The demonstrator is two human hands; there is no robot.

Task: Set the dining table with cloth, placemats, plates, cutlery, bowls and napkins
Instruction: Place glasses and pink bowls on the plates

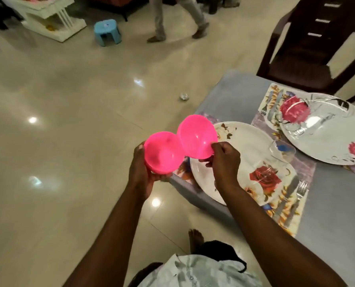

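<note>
I hold two bright pink plastic bowls just off the table's left edge. My left hand [143, 168] cups one pink bowl [162, 155] from below and behind. My right hand [224, 162] pinches the rim of the other pink bowl [196, 139], which is tilted with its opening facing me. The table has a grey-blue cloth [234, 96]. A white plate with a red rose [251, 158] lies on a floral placemat [296, 195], with a clear glass [282, 151] and a fork [299, 193] beside it. A second white plate with pink flowers [325, 129] lies farther back.
A dark brown plastic chair [317, 38] stands at the table's far side. On the glossy tiled floor are a blue stool [107, 32], a small shiny object [184, 96] and a white stand [52, 19]. A person's legs [172, 19] are at the back. My foot [195, 239] is below.
</note>
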